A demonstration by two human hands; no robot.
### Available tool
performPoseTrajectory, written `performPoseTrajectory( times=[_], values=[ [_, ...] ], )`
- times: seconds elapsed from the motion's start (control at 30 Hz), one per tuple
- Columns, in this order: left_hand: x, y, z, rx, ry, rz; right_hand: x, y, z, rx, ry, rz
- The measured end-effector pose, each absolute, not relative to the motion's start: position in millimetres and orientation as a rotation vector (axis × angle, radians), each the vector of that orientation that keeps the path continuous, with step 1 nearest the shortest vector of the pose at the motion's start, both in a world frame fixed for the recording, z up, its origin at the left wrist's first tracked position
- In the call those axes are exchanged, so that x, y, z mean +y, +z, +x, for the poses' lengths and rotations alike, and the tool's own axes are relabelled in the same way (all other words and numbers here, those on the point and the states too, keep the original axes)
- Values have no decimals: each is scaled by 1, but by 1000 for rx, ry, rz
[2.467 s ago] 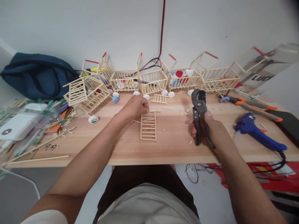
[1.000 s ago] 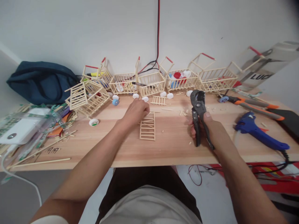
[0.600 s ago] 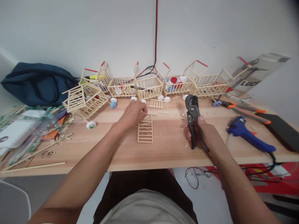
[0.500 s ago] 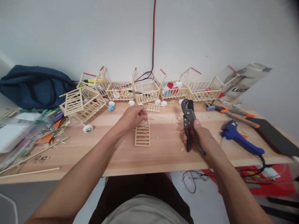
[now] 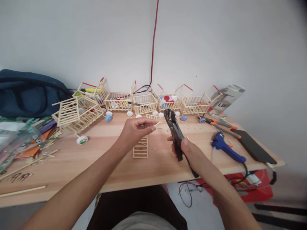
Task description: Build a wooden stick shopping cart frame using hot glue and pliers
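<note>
Small stick carts [image 5: 145,109] stand behind the little ladder [image 5: 140,149] on the table [image 5: 139,174], and a blue glue gun [image 5: 229,151] lies to its right. The left hand [image 5: 137,129] hangs over the ladder, hiding its far end, and pinches a short stick [image 5: 157,124]. Right of the ladder, the right hand [image 5: 189,150] wraps around black cutters [image 5: 176,133], its fingers partly hidden.

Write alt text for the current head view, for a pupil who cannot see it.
A left hand pinches a short wooden stick and the right hand grips black cutters, over a wooden table. A ladder-like stick frame lies partly hidden by the left hand. Red-handled stick carts form a row behind; a blue glue gun lies on the right.
</note>
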State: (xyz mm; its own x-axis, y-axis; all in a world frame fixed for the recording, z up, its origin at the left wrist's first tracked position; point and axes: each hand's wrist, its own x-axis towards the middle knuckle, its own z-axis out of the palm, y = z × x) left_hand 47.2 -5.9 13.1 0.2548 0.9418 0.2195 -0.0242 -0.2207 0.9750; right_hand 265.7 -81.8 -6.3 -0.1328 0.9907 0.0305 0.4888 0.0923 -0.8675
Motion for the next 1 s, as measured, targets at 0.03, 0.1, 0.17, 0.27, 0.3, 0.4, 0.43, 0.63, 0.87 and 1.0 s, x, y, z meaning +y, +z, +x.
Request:
performPoseTrajectory(
  times=[0.03,0.1,0.17,0.27,0.3,0.4,0.43,0.63,0.87,1.0],
  values=[
    [-7,14,48,895,1197,1500,-82,-5,264,-1718,942,-1477],
    [-10,16,49,890,1262,1539,-83,-2,259,-1729,912,-1489],
    [-13,17,50,890,1322,1585,-85,1,255,-1745,904,-1491],
    [-15,17,51,904,1359,1648,-85,3,249,-1765,890,-1491],
    [-16,16,51,912,1359,1656,-85,4,248,-1775,879,-1493],
    [-16,16,51,916,1356,1633,-86,5,245,-1805,828,-1505],
    [-16,16,51,912,1358,1622,-86,6,244,-1811,807,-1513],
    [-16,16,52,905,1355,1620,-88,11,236,-1850,625,-1586],
    [-14,13,52,853,1339,1544,-87,11,235,-1932,369,-1615],
    [-13,10,52,848,1351,1536,-87,7,236,-1931,274,-1661]
  ],
)
